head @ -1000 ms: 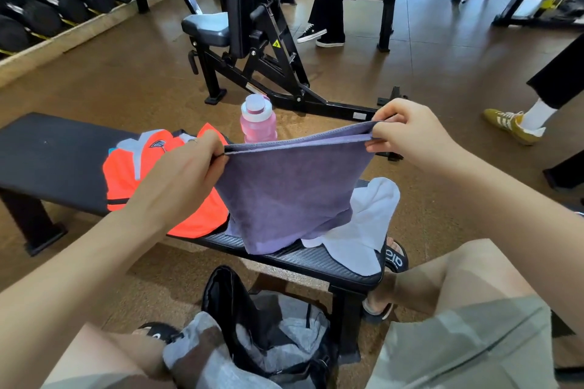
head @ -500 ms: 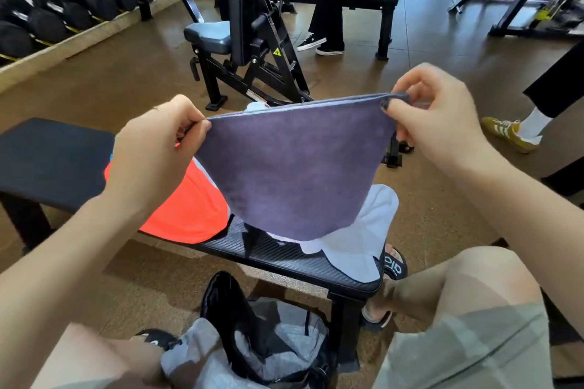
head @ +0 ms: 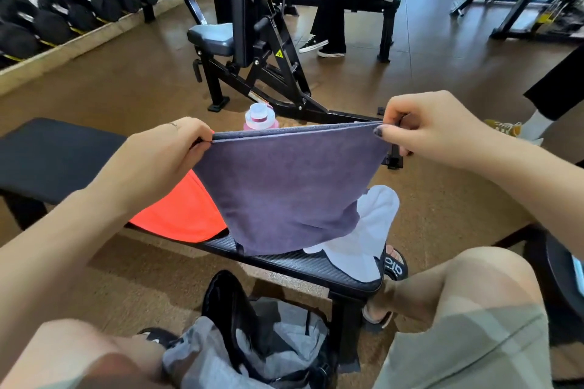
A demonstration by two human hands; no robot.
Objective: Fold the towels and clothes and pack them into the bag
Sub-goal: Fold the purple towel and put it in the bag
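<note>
Standing at twelve o'clock behind the black padded worktop [head: 63, 161] is a black weight machine with a grey seat [head: 252, 50], and a pink plastic bottle with a pale cap [head: 260, 118] rises just beyond the cloth's upper edge, its lower part hidden. At ten o'clock a rack of black dumbbells [head: 63, 0] lines the wall. At one o'clock a seated person in black trousers [head: 344, 6] occupies another bench, and at three o'clock a yellow sneaker with a white sock [head: 508, 129] shows at the frame's edge. On the worktop lie an orange garment [head: 180, 215] at nine o'clock of the cloth and a white garment [head: 369, 230] at five o'clock, both partly covered by it. On the brown floor at six o'clock, between the person's knees, sits an open black-and-grey bag [head: 262, 341].

The folded purple-grey terry towel [head: 284, 189] hangs in the air above the worktop, its top edge stretched taut and level, doubled layers visible along that edge. Its body narrows downward, and the lowest corner reaches the worktop's front edge.

Both hands are well apart, each clamped on an upper corner. The left hand [head: 164, 155] pinches the left corner with curled fingers. The right hand [head: 433, 126] pinches the right corner between thumb and forefinger, a dark-painted thumbnail showing.
</note>
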